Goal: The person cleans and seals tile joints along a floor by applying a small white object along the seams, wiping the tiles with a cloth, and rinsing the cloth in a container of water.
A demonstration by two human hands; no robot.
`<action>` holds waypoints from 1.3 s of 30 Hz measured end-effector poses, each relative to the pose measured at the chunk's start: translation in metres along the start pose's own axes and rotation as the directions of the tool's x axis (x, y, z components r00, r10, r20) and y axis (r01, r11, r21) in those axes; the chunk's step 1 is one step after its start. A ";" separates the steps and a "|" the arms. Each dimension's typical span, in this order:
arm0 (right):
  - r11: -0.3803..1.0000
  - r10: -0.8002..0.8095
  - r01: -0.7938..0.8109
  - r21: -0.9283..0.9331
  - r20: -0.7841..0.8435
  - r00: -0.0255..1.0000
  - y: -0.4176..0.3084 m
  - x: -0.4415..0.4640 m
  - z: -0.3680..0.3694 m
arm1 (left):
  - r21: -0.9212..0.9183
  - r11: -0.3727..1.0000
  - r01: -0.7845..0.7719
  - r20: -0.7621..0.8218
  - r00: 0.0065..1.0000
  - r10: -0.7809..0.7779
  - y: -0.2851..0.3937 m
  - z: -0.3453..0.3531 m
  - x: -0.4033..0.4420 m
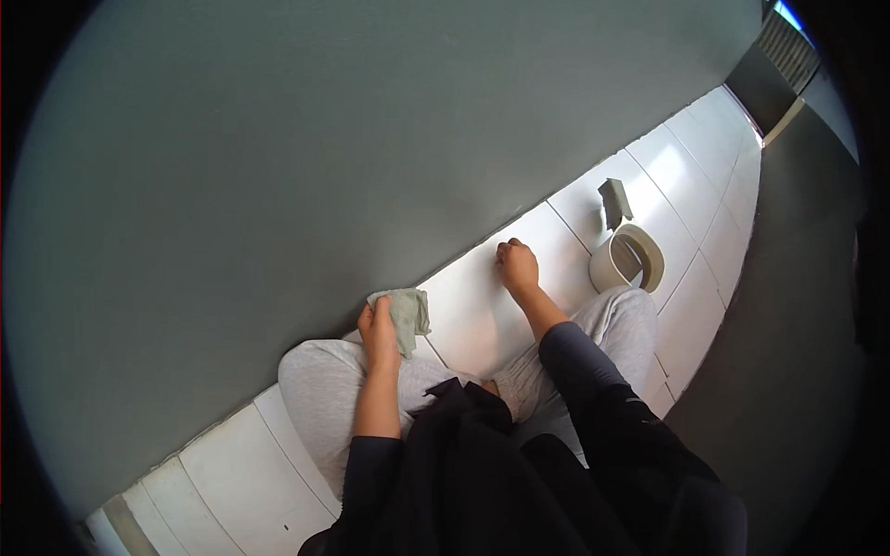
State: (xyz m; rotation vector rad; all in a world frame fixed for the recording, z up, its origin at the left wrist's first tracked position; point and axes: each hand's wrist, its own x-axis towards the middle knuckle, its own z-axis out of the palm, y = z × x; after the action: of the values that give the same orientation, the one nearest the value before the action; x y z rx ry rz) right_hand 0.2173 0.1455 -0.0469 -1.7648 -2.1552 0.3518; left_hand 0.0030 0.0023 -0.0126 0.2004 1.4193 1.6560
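Observation:
My left hand (378,335) is closed on a grey-green cloth (408,318), which hangs from the fingers beside my knee, close to the base of the grey wall. Over the white tiles near the wall's lower edge, my right hand (516,264) has its fingers curled together; whatever they hold, if anything, is too small to make out. To the right of that hand stands a round whitish container (607,269) with something grey inside. A small grey-green piece (613,203) lies at the container's far side.
A grey wall (241,185) rises along the left of a narrow white tiled strip (236,477). My crossed legs in light grey trousers rest on the tiles. A dark surface (788,306) borders the right side, and corrugated panelling (788,51) shows at the top right.

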 end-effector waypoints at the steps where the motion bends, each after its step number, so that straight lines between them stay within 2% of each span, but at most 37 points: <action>1: 0.996 -0.091 0.091 -0.002 0.034 0.995 -0.008 -0.004 0.002 | -0.005 1.000 -0.003 0.001 1.000 0.003 0.000 0.002 0.002; 4: 0.910 -0.413 0.399 0.112 0.168 0.895 -0.051 -0.040 0.025 | -0.024 0.999 -0.029 -0.020 0.999 0.029 -0.001 0.001 0.003; 6: 0.853 -0.521 0.512 0.097 0.182 0.834 -0.073 -0.060 0.028 | -0.005 0.999 -0.053 -0.045 0.998 0.052 0.000 -0.002 0.004; 8: 0.928 -0.367 0.347 0.135 0.183 0.912 -0.060 -0.046 0.025 | -0.040 0.997 -0.071 -0.074 0.995 0.068 0.000 -0.006 0.006; 9: 0.968 -0.250 0.243 0.067 0.139 0.958 -0.047 -0.035 0.015 | -0.083 0.993 -0.088 -0.096 0.992 0.080 0.000 -0.006 0.006; 11: 0.997 -0.050 0.051 0.052 -0.012 0.999 -0.015 -0.017 0.005 | -0.096 0.991 -0.092 -0.119 0.990 0.080 0.006 -0.002 0.000; 12: 1.000 -0.020 0.020 0.003 -0.070 0.997 -0.006 -0.013 -0.001 | -0.111 0.990 -0.092 -0.136 0.988 0.076 0.009 0.000 -0.002; 14: 1.000 -0.006 0.006 -0.015 -0.047 0.999 -0.003 -0.012 0.001 | -0.121 0.987 -0.110 -0.135 0.986 0.093 0.007 -0.001 0.002; 16: 0.975 -0.220 0.220 -0.008 0.027 0.975 -0.025 -0.028 0.010 | -0.130 0.983 -0.128 -0.140 0.984 0.109 0.006 0.001 0.003; 18: 0.890 -0.450 0.432 0.148 0.129 0.883 -0.055 -0.054 0.027 | -0.107 0.988 -0.114 -0.169 0.981 0.096 0.008 0.001 0.001; 20: 0.793 -0.610 0.597 0.124 0.156 0.777 -0.077 -0.068 0.032 | -0.123 0.984 -0.128 -0.184 0.977 0.104 0.008 -0.002 0.002; 21: 0.789 -0.614 0.600 0.134 0.151 0.774 -0.075 -0.063 0.035 | -0.141 0.980 -0.137 -0.192 0.975 0.109 0.008 -0.003 0.002; 22: 0.818 -0.567 0.552 0.162 0.064 0.821 -0.068 -0.054 0.035 | -0.139 0.980 -0.141 -0.197 0.974 0.112 0.010 -0.002 0.001; 24: 0.918 -0.381 0.383 0.104 -0.041 0.924 -0.047 -0.030 0.031 | -0.190 0.965 -0.178 -0.245 0.961 0.130 0.013 0.001 -0.002; 26: 0.967 -0.213 0.224 0.124 -0.096 0.972 -0.033 -0.015 0.025 | -0.199 0.960 -0.197 -0.257 0.956 0.143 0.013 0.002 -0.002; 28: 0.972 -0.201 0.211 0.102 -0.105 0.974 -0.038 -0.014 0.026 | -0.216 0.953 -0.215 -0.272 0.950 0.153 0.015 0.004 -0.003; 30: 0.933 -0.336 0.346 0.101 -0.097 0.937 -0.056 -0.026 0.040 | -0.187 0.961 -0.204 -0.269 0.951 0.150 0.017 0.005 -0.005; 32: 0.843 -0.509 0.513 0.163 -0.068 0.858 -0.079 -0.043 0.049 | -0.182 0.964 -0.192 -0.270 0.953 0.138 0.014 0.003 -0.003; 34: 0.800 -0.582 0.585 0.133 -0.061 0.811 -0.087 -0.047 0.052 | -0.168 0.967 -0.189 -0.276 0.951 0.138 0.014 0.001 -0.002; 36: 0.874 -0.480 0.484 0.048 -0.079 0.874 -0.074 -0.033 0.040 | -0.184 0.955 -0.232 -0.303 0.938 0.170 0.012 0.001 -0.002; 37: 0.909 -0.413 0.418 0.003 -0.137 0.900 -0.061 -0.024 0.038 | -0.182 0.955 -0.236 -0.306 0.936 0.173 0.012 0.001 -0.001; 39: 0.955 -0.291 0.295 -0.009 -0.196 0.936 -0.046 -0.012 0.029 | -0.173 0.954 -0.245 -0.307 0.934 0.184 0.011 0.002 0.000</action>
State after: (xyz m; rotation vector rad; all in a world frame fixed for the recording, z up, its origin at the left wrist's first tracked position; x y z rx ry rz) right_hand 0.1668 0.1247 -0.0570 -1.3727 -2.2171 0.1179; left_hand -0.0009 0.0048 -0.0027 -0.0073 1.4615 2.0702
